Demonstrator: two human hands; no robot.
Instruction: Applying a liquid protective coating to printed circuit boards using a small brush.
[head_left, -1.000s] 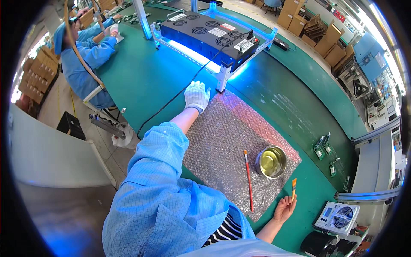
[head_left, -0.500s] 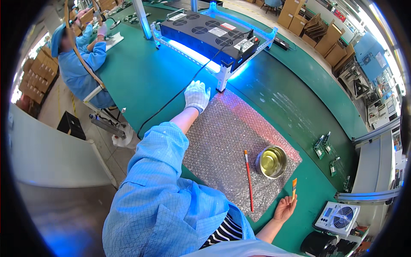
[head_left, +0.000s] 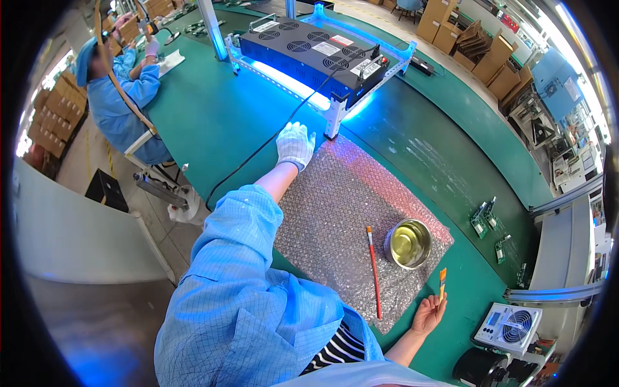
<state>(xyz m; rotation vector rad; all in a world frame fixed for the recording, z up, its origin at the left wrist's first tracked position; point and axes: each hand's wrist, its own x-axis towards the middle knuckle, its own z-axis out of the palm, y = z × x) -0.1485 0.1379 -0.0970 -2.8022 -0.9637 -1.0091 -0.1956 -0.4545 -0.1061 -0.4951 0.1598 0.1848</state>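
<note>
My left hand (head_left: pixel 295 144), in a white glove, rests palm down on the far left corner of a bubble-wrap sheet (head_left: pixel 335 213) spread over the green bench. It holds nothing. My right hand (head_left: pixel 429 315) is bare and lies at the sheet's near right edge, pinching a small orange-handled brush (head_left: pixel 442 282) upright. On the sheet lie a long red-handled brush (head_left: pixel 373 271) and a round metal tin (head_left: pixel 408 243) with yellowish liquid.
A black lamp unit (head_left: pixel 309 51) glowing blue stands on a frame just beyond my left hand, its black cable (head_left: pixel 258 151) running off the bench. Small circuit boards (head_left: pixel 483 219) lie right. A grey fan box (head_left: pixel 509 326) sits near right. Another person (head_left: pixel 119 97) in blue works far left.
My hands have stayed put. The person at the far left has raised their hands higher.
</note>
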